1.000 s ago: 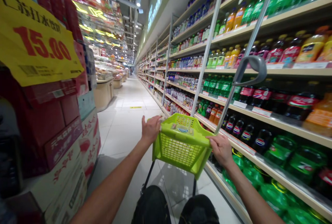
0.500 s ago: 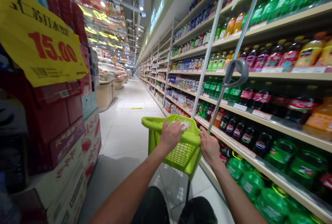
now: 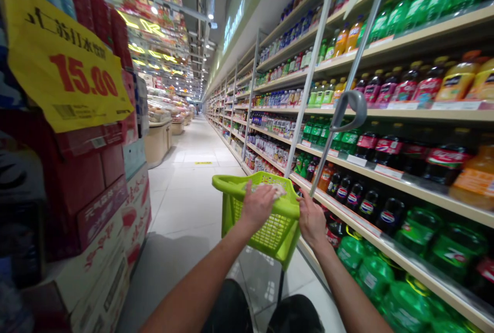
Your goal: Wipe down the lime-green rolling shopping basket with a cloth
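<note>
In the middle of the head view stands a bright green plastic shopping basket (image 3: 231,185) with lattice walls and a support leg below. My left hand (image 3: 258,206) lies over its near rim, fingers closed on a crumpled whitish cloth (image 3: 278,190); most of the cloth is hidden by the fingers and the rim. At the basket's right corner, my right hand (image 3: 312,220) grips the rim, thumb side up. What is inside the basket cannot be made out.
Drink shelves (image 3: 386,160) full of bottles run along the right, with a metal pole bearing a grey loop (image 3: 357,109) in front. Stacked cartons (image 3: 96,266) and a yellow price sign (image 3: 73,73) crowd the left. Tiled floor (image 3: 185,189) stretches ahead past display counters (image 3: 158,140).
My left hand and the cloth have shifted slightly right and down. My right hand keeps its grip on the rim. The view has moved a little, shifting the price sign rightward.
</note>
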`<state>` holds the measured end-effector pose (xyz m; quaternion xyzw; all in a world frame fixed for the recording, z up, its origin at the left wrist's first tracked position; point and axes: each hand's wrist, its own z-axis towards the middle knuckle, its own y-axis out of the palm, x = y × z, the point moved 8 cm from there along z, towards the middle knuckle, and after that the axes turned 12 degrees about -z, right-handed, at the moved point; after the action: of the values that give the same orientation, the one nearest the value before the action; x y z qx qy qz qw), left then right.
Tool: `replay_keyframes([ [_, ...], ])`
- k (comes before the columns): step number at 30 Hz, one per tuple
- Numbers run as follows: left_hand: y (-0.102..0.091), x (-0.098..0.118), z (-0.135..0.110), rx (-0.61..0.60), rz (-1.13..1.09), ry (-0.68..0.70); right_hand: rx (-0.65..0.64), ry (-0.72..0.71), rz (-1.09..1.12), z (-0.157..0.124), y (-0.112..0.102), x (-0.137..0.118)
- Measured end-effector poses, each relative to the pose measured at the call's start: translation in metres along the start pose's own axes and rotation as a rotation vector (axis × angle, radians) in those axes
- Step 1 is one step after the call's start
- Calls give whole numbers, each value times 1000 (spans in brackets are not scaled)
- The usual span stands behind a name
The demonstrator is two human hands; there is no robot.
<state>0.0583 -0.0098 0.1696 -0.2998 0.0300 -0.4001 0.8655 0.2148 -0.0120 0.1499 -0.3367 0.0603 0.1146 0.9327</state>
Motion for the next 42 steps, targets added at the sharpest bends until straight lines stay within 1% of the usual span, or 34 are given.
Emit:
replay_keyframes([
  [1,-12,-19,-1,36,25,-87,14,-3,18,0,0,-1],
  [2,-22,-33,-1,63,45,-159,31,-7,29,-1,-1,-3],
  [3,-27,-41,-2,76,58,-202,48,-12,35,-1,-1,-4],
  [4,-27,-40,-1,75,61,-210,63,-15,41,-2,-1,-6],
  [5,-22,-31,-1,59,53,-176,74,-15,48,-2,-1,-7],
  [6,-12,-15,-1,32,37,-110,78,-11,61,-2,0,-7],
  [9,25,43,-4,-27,-2,126,68,32,137,-2,0,-2],
  [10,33,55,-6,-24,0,168,63,60,174,-2,-1,2],
  [11,38,62,-7,-22,4,203,55,88,223,-2,-1,6],
  [12,38,62,-8,-16,12,217,43,118,289,-2,-1,11],
  [13,34,56,-8,-6,19,210,32,150,369,-2,-1,16],
  [14,27,46,-8,5,23,180,28,185,458,-3,-1,21],
  [17,-1,6,-4,63,33,-20,72,323,707,-7,1,39],
  [18,-5,1,-2,69,30,-62,98,374,766,-9,1,44],
  [19,-3,3,-1,59,22,-61,118,418,815,-10,3,48],
  [20,3,13,1,35,9,-19,128,447,853,-11,5,50],
  [22,26,46,2,-31,-24,127,137,467,889,-12,7,51],
  [24,47,72,3,-57,-38,201,141,457,875,-13,7,51],
  [25,53,79,3,-63,-37,226,143,452,857,-13,6,52],
  [26,55,81,2,-68,-31,244,145,450,834,-14,4,53],
  [27,53,77,2,-72,-21,259,145,448,810,-14,2,54],
  [28,47,68,1,-69,-10,260,145,443,779,-15,0,54],
  [29,37,55,0,-57,1,240,147,431,736,-15,-3,53],
  [30,24,38,0,-34,13,192,153,408,680,-15,-8,49],
  [32,-2,4,0,38,36,37,179,336,554,-12,-18,36],
  [33,-10,-7,-1,65,47,-22,193,289,498,-10,-22,27],
  [34,-14,-12,-2,77,54,-52,205,240,457,-8,-25,16],
  [35,-13,-9,-3,76,57,-42,210,190,434,-5,-27,5],
  [36,-8,0,-4,64,54,1,206,143,422,-3,-27,-6],
  [38,9,25,-6,16,36,136,174,68,389,0,-23,-23],
  [39,17,34,-7,-9,27,187,152,42,355,0,-20,-28],
  [40,21,38,-7,-32,19,219,130,24,312,0,-18,-31],
  [41,22,35,-7,-46,16,218,110,13,266,0,-15,-31],
  [42,18,25,-5,-48,17,180,98,9,226,-1,-14,-30],
])
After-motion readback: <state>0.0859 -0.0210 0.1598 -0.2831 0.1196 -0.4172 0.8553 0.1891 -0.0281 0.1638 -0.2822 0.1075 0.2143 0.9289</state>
